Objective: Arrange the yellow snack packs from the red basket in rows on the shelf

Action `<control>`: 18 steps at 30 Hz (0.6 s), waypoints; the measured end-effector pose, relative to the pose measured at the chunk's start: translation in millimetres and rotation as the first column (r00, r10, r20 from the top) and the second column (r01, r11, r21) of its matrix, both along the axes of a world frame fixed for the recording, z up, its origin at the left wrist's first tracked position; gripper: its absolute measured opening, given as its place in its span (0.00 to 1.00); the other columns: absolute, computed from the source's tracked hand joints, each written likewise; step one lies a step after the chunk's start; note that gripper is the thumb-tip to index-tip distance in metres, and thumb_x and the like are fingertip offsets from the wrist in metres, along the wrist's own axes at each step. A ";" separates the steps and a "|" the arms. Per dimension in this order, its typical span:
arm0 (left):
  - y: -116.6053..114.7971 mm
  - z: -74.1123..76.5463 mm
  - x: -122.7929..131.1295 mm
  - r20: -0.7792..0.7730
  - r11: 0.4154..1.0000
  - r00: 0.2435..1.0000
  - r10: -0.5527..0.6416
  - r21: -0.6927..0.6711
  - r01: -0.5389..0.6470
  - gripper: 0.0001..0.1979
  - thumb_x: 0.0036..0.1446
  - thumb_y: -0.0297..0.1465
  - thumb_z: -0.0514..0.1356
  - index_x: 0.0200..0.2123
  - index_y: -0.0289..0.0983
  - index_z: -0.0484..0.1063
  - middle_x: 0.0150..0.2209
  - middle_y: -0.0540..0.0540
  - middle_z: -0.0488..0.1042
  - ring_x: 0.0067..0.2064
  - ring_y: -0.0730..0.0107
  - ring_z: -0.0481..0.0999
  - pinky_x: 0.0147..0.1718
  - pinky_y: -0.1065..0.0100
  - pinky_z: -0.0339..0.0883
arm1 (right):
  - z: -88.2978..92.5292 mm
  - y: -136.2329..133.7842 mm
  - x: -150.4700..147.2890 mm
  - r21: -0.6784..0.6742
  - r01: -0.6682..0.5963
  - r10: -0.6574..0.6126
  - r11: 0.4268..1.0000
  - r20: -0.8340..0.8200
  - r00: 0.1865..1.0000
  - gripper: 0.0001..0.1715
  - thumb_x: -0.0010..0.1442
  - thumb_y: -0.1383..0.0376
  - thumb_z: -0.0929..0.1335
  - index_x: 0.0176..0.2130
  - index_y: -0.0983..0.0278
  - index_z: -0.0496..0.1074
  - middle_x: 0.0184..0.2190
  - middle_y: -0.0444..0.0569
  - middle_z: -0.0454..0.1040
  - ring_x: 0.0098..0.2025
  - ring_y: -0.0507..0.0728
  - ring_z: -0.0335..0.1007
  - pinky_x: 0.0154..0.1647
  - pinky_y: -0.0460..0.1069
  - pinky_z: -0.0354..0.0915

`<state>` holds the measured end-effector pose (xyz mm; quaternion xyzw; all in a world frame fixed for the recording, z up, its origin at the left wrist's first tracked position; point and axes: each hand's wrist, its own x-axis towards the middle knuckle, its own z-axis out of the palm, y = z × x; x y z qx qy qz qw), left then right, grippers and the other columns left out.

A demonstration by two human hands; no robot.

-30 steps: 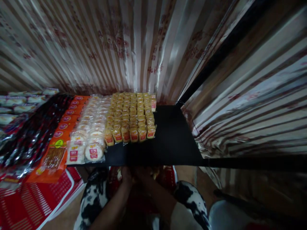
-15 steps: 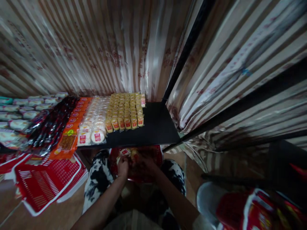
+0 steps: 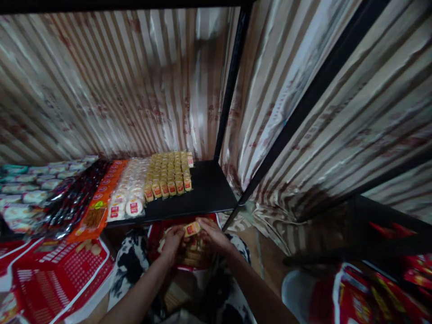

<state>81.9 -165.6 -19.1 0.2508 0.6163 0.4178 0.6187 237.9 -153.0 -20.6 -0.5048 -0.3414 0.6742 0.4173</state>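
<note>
A small yellow packet with a red label is held between my two hands, above a red basket under the shelf's front edge. My left hand pinches its left end. My right hand has its fingers on the right end. More yellow packets lie inside the basket. Up on the black shelf stand rows of similar yellow packets, beside round white packaged cakes.
Left on the shelf lie orange packs, dark glossy packs and white packs. Another red basket is at the lower left. Black shelf posts rise before striped curtains. Red bags sit lower right.
The view has shifted, so the shelf appears lower and further left. My hands have risen slightly out of the basket, and the yellow packet between them now shows clearly.
</note>
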 end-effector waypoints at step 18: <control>-16.0 29.6 23.9 0.176 0.993 0.983 0.055 0.097 -0.073 0.02 0.56 0.25 0.57 0.34 0.35 0.66 0.30 0.47 0.75 0.28 0.73 0.78 0.26 0.74 0.70 | 33.0 -16.5 -7.5 0.159 0.216 -0.199 0.964 -0.115 0.973 0.26 0.39 0.52 0.76 0.38 0.62 0.73 0.32 0.47 0.77 0.35 0.56 0.72 0.38 0.50 0.65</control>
